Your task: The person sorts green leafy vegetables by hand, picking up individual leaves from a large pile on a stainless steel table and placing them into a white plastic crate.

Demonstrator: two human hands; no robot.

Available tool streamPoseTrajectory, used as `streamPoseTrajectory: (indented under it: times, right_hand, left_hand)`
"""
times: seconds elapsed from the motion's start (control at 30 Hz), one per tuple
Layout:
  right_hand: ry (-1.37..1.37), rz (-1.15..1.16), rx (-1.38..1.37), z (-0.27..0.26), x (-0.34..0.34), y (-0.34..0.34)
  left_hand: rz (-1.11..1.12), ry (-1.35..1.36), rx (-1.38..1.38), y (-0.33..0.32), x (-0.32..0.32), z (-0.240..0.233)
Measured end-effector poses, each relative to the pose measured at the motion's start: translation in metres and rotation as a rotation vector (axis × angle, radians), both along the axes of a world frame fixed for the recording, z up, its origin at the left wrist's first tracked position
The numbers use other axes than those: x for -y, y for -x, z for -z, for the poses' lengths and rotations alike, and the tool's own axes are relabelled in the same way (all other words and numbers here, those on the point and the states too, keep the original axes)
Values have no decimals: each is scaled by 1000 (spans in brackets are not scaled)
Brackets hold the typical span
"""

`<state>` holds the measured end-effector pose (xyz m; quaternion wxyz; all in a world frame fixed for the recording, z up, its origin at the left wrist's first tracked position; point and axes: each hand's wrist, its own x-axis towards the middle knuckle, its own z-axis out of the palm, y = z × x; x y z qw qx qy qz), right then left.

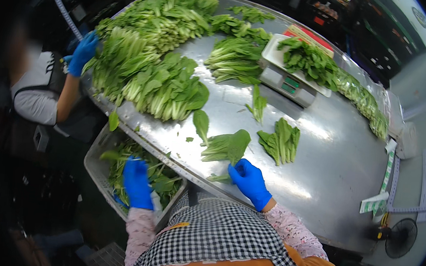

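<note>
My right hand (249,184), in a blue glove, is at the near edge of the metal table. Its fingertips pinch the lower end of a broad green leaf (239,144). That leaf lies against a small bunch of leafy greens (216,147), and a loose leaf piece (219,178) lies beside the fingers. My left hand (137,182), also gloved, hangs blurred over a grey plastic crate (99,178) of loose leaves and stems. A blurred leaf (110,155) shows just beyond its fingers; whether the hand holds it is unclear. Another small bunch (280,140) lies to the right.
Large piles of leafy greens (167,91) cover the table's left side. A digital scale (287,87) bearing greens stands at the back right. Bagged greens (364,102) line the right edge, near a tape dispenser (376,204) and small fan (400,237). A co-worker's gloved hand (82,54) touches the left pile.
</note>
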<state>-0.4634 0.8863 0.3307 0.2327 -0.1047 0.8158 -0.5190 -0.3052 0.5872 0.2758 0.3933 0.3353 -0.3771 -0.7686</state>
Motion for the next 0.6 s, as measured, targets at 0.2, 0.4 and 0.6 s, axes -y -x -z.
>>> streamPoseTrajectory:
  times: [0.2,0.4,0.6]
  right_hand:
    - [-523,136,-499,15,-95,44]
    - [-761,109,-510,54,-121,73]
    - [-851,126,-394,41,-116,71]
  left_hand:
    - [96,-303,228,-74,50,31]
    - [584,166,520,34,-56,-53]
    - [1086,1160,597,71,-124,-46]
